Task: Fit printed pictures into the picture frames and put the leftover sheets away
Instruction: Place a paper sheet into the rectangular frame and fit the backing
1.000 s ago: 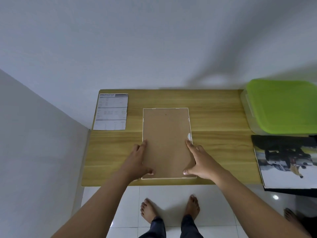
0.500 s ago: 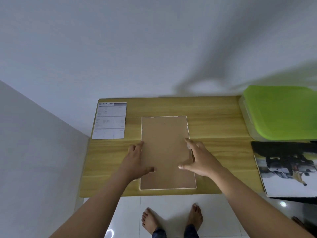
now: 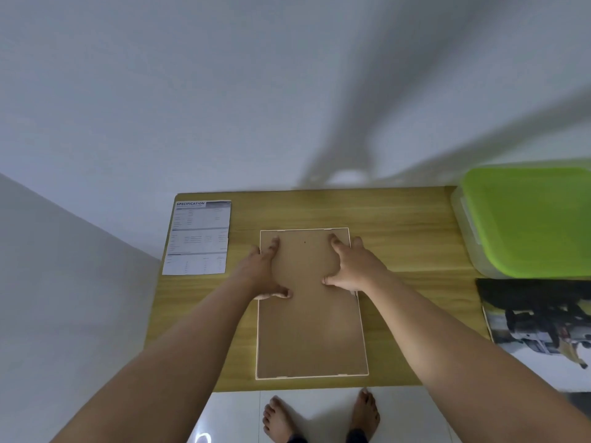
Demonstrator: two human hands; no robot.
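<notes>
A white picture frame [image 3: 311, 327] lies face down in the middle of the wooden table [image 3: 399, 225], its brown backing board up. My left hand [image 3: 263, 270] presses flat on the board's far left side, thumb spread onto the board. My right hand [image 3: 353, 266] presses flat on the far right side, fingers reaching toward the top right corner. A printed specification sheet [image 3: 200, 238] lies at the table's far left. A printed picture [image 3: 540, 327] lies to the right of the table.
A clear box with a green lid [image 3: 531, 219] stands at the far right, beyond the printed picture. A white wall runs behind the table and along its left side. My bare feet [image 3: 319, 417] stand on white floor tiles below the front edge.
Both hands have slid from the near end of the backing board up to its far end. The camera has tilted, so the table sits lower in view.
</notes>
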